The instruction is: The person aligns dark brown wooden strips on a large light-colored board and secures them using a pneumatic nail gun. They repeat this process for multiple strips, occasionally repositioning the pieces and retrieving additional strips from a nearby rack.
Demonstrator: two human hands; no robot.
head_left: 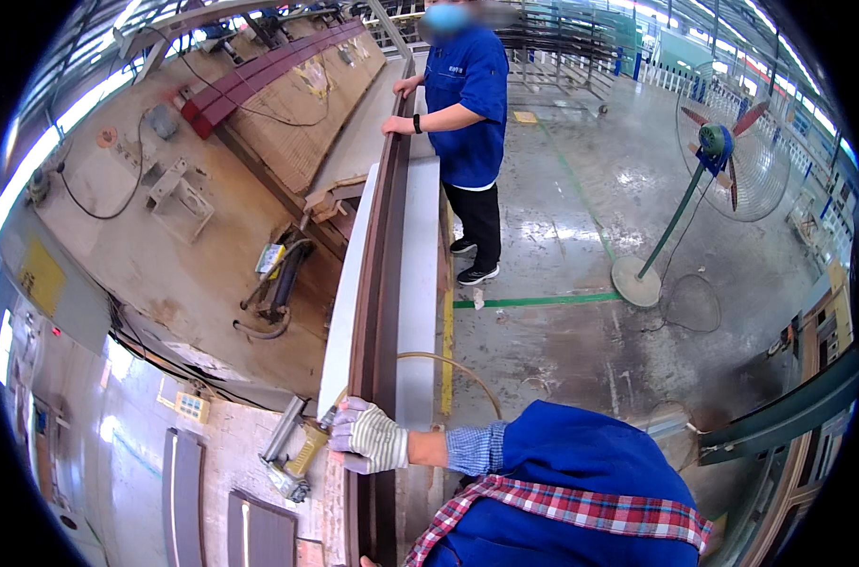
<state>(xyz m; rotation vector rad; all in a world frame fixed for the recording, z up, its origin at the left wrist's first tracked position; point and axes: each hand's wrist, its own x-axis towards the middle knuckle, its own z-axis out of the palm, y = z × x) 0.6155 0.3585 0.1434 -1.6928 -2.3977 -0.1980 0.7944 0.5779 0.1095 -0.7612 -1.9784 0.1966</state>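
Observation:
A long dark-brown profile strip (384,274) runs away from me along a white board (418,227). My right hand (368,437), in a striped knitted glove, is closed over the strip's near part. Right beside its fingertips lies a yellowish air nail gun (302,454), its handle end at the glove. A thin yellow hose (458,365) curves past the hand. Of my left hand (367,562), only a sliver shows at the bottom edge by the strip; its fingers are hidden.
Holding the strip's far end is a co-worker (462,104) in blue. Two brown panels (259,531) lie at lower left. A worn bench (108,246) carries a clamp (283,283) and maroon profiles (268,76). At right stand a fan (716,142) and a cable on the floor.

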